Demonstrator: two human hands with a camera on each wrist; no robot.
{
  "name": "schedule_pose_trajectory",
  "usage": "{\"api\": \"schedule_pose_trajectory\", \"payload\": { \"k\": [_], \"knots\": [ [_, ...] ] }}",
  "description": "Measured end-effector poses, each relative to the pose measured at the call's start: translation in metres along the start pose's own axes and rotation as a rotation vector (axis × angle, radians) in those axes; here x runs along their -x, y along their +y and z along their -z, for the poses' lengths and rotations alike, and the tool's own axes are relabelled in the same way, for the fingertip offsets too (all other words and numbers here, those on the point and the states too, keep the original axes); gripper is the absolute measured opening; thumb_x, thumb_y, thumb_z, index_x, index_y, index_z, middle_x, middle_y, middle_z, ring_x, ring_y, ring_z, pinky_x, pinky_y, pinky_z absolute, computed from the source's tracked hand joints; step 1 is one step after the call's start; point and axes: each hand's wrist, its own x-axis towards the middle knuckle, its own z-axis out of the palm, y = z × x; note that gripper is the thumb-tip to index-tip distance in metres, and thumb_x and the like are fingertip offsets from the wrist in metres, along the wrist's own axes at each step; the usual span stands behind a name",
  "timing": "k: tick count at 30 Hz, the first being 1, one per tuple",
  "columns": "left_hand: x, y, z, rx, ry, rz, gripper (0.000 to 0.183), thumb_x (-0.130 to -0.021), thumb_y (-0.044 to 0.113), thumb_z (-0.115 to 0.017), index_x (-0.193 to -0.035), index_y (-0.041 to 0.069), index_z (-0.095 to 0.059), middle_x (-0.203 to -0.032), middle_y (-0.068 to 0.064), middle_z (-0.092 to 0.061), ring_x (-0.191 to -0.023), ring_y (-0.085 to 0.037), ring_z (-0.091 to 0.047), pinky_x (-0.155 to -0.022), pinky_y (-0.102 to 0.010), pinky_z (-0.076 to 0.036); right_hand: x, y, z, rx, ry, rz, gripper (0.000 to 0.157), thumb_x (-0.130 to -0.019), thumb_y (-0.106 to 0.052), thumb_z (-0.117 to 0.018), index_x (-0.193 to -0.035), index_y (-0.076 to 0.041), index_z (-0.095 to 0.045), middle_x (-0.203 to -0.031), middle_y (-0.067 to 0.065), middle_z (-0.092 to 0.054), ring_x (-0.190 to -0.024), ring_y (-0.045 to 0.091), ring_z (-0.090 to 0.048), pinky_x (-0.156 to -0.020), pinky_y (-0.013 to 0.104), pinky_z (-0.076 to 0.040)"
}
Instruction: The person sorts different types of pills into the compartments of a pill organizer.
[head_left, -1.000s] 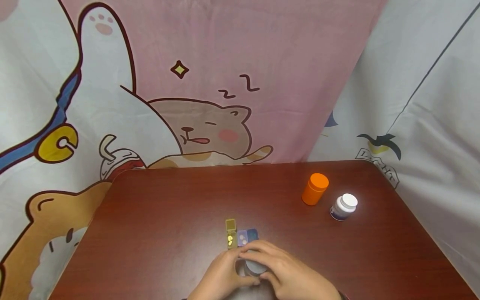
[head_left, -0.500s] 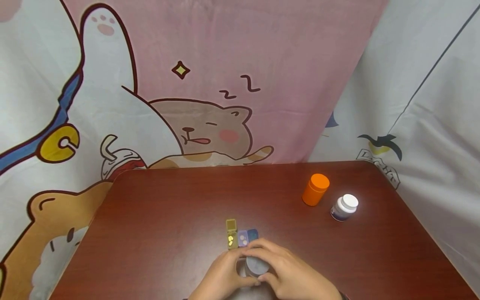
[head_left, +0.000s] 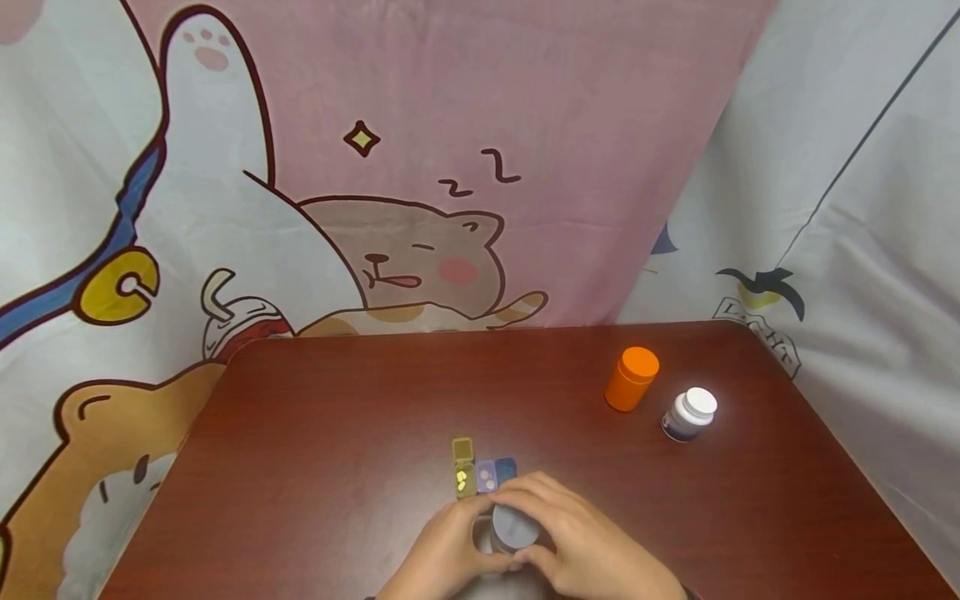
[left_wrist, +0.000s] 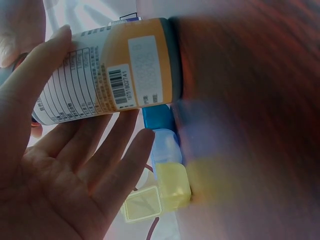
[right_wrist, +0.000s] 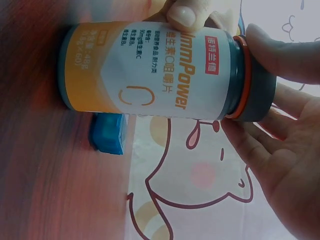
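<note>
Upright on the table stands a vitamin C tablet bottle [right_wrist: 165, 70] with an orange-and-white label and a dark cap [head_left: 516, 528]. My left hand [head_left: 447, 537] holds the bottle's body, thumb and fingers around it. Its barcode side shows in the left wrist view. With thumb and fingers my right hand [head_left: 585, 537] grips the cap, which has an orange ring below it. Just beyond the bottle sits a small pill box with three compartments: a yellow one [head_left: 471, 490] with its lid up and yellow tablets inside, a lilac one [head_left: 487, 476] with pale round tablets, and a blue one [head_left: 506, 469].
An orange bottle [head_left: 632, 379] and a white bottle with a white cap [head_left: 688, 414] stand at the right rear of the brown table [head_left: 337, 417]. Behind the table hangs a cartoon-printed cloth [head_left: 570, 125].
My right hand has shifted and turned slightly on the cap, and more of the cap's top shows. My left hand stays around the bottle; the pill box has not moved.
</note>
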Motion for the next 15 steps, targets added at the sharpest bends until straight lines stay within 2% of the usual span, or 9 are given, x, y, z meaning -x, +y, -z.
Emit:
{"api": "schedule_pose_trajectory", "payload": {
  "k": [6, 11, 15],
  "knots": [
    [-0.0015, 0.0000, 0.0003, 0.000, -0.003, 0.000, 0.064, -0.067, 0.060, -0.071, -0.121, 0.027, -0.062, -0.106, 0.009, -0.071, -0.096, -0.006, -0.059, -0.084, -0.043, -0.053, 0.0007, 0.0015, 0.0011, -0.025, 0.039, -0.016, 0.066, -0.078, -0.021, -0.074, -0.135, -0.032, -0.042, -0.125, -0.014, -0.054, -0.106, 0.005, -0.049, -0.089, 0.044, -0.053],
    [-0.0025, 0.0010, 0.0007, 0.008, -0.015, 0.009, 0.063, -0.067, 0.060, -0.071, -0.121, 0.028, -0.062, -0.110, 0.009, -0.070, -0.099, -0.006, -0.059, -0.086, -0.045, -0.053, 0.0016, 0.0025, 0.0024, -0.064, 0.043, -0.083, 0.063, -0.076, -0.033, -0.076, -0.130, -0.031, -0.044, -0.119, -0.013, -0.055, -0.101, 0.005, -0.051, -0.087, 0.042, -0.055],
    [-0.0023, 0.0018, 0.0009, 0.014, -0.016, 0.009, 0.061, -0.067, 0.054, -0.075, -0.120, 0.027, -0.063, -0.111, 0.008, -0.070, -0.099, -0.006, -0.059, -0.086, -0.045, -0.053, -0.0010, 0.0019, -0.0003, -0.030, 0.094, -0.064, 0.056, -0.073, -0.041, -0.075, -0.120, -0.029, -0.047, -0.112, -0.015, -0.056, -0.097, 0.003, -0.051, -0.083, 0.038, -0.055]
  ]
}}
